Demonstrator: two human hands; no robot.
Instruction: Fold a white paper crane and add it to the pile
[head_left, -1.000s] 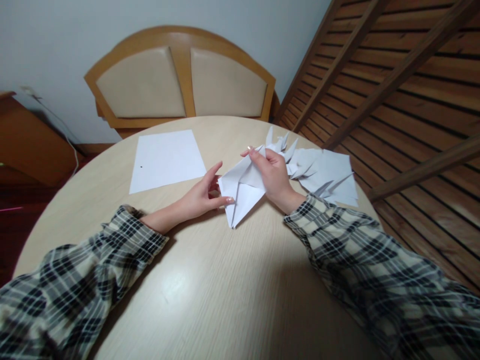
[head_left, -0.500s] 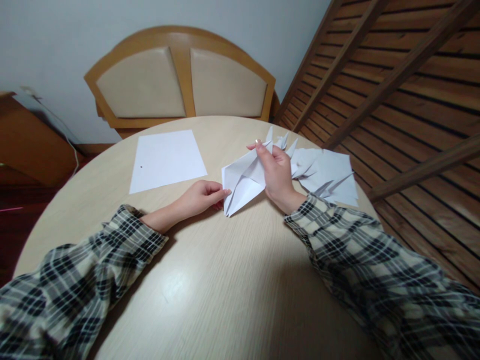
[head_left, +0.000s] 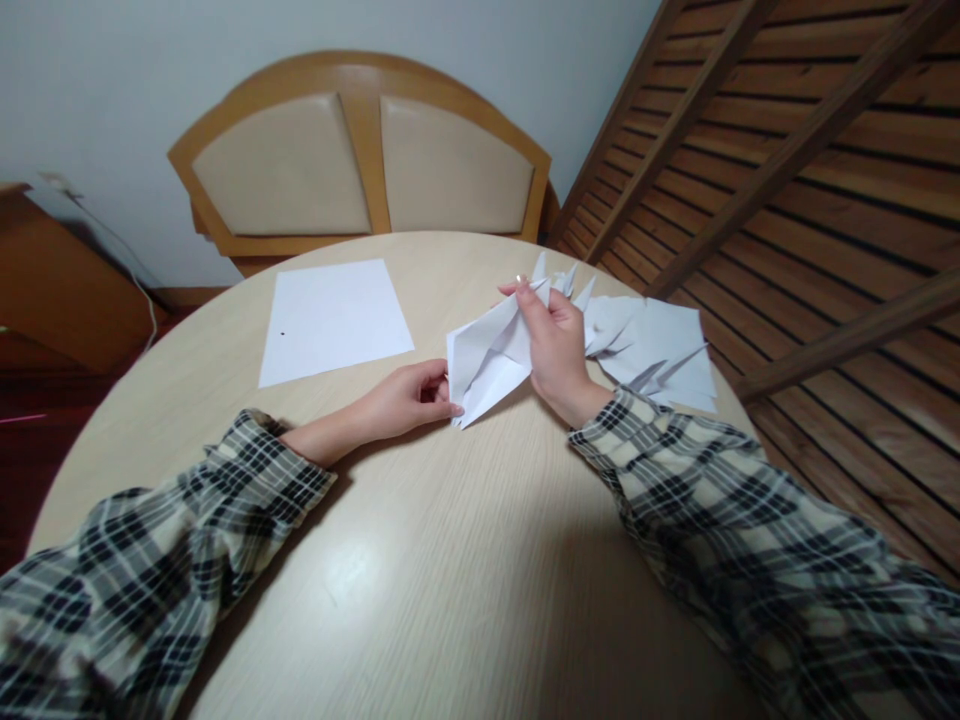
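Observation:
A partly folded white paper (head_left: pixel 487 365) stands tilted on the round light-wood table (head_left: pixel 420 560) between my hands. My right hand (head_left: pixel 555 345) pinches its upper far edge, fingers closed on a flap. My left hand (head_left: pixel 409 395) grips the lower left corner, fingers curled against the sheet. Both arms wear plaid sleeves.
A flat white sheet (head_left: pixel 334 318) with a small black dot lies at the far left of the table. Several folded white paper shapes (head_left: pixel 645 350) are piled at the right edge. A wooden chair (head_left: pixel 360 160) stands behind the table, with slatted wood panels (head_left: pixel 810 150) to the right.
My right hand has lifted the paper's upper edge up and away, raising the sheet steeper. My left hand has curled from spread fingers to a grip at the lower corner.

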